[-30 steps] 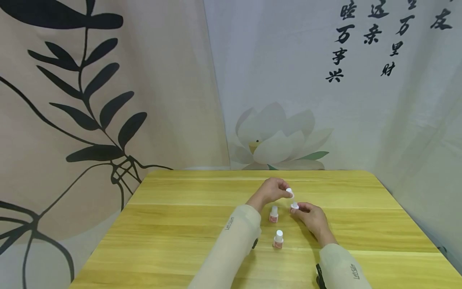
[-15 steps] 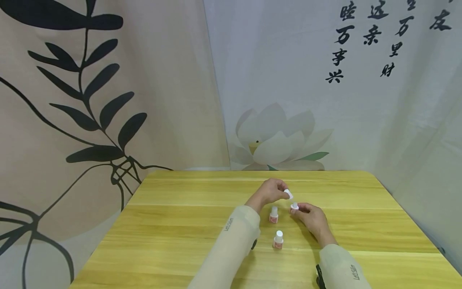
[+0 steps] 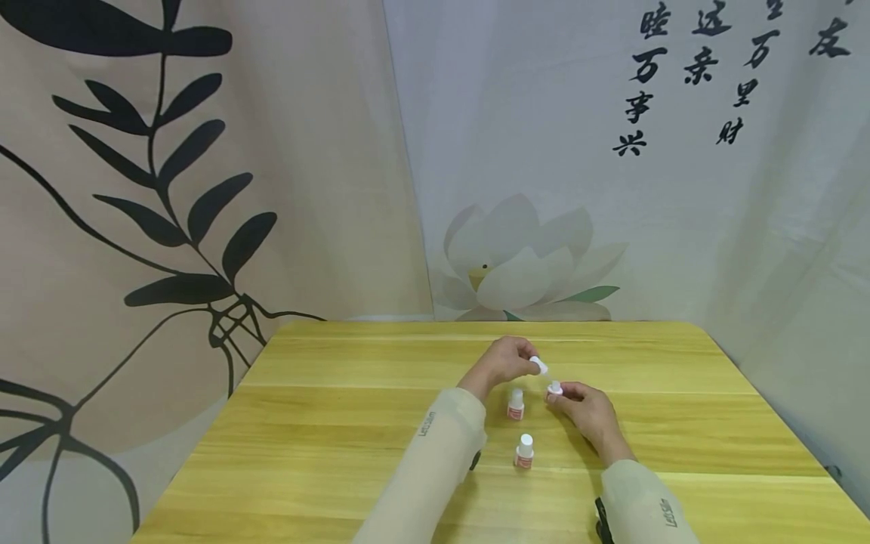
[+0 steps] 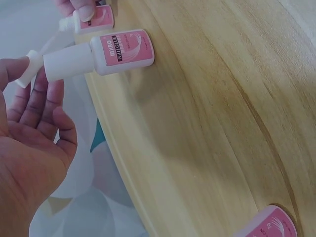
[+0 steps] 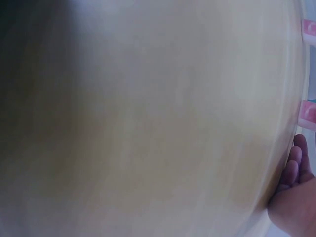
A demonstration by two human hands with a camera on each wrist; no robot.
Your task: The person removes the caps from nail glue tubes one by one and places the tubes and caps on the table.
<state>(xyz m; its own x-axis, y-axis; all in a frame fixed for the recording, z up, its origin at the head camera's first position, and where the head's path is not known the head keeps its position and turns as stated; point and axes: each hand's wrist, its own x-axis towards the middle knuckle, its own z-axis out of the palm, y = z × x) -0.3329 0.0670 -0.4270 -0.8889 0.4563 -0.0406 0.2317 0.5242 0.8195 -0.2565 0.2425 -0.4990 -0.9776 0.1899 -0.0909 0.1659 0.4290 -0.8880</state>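
Note:
My left hand [image 3: 504,363] pinches a white brush cap [image 3: 539,366] between thumb and fingers, tilted, just above and left of an uncapped nail glue bottle [image 3: 554,388]. A thin pale stem [image 4: 55,41] runs from the cap toward that bottle's neck; whether its tip touches the neck I cannot tell. My right hand [image 3: 590,414] grips the bottle by its sides on the table. Left of it stands a second nail glue bottle [image 3: 516,405], upright and capped, with a pink label [image 4: 128,48]. A third capped bottle [image 3: 524,451] stands nearer to me.
The wooden table [image 3: 326,446] spreads to both sides of my arms. A printed curtain [image 3: 326,166] hangs behind its far edge. The right wrist view shows mostly blurred tabletop, with two pink-labelled bottles at its right edge.
My left hand has drawn the cap a little to the left of the bottle's neck, and the cap has tilted more. My right hand and the other bottles stay put.

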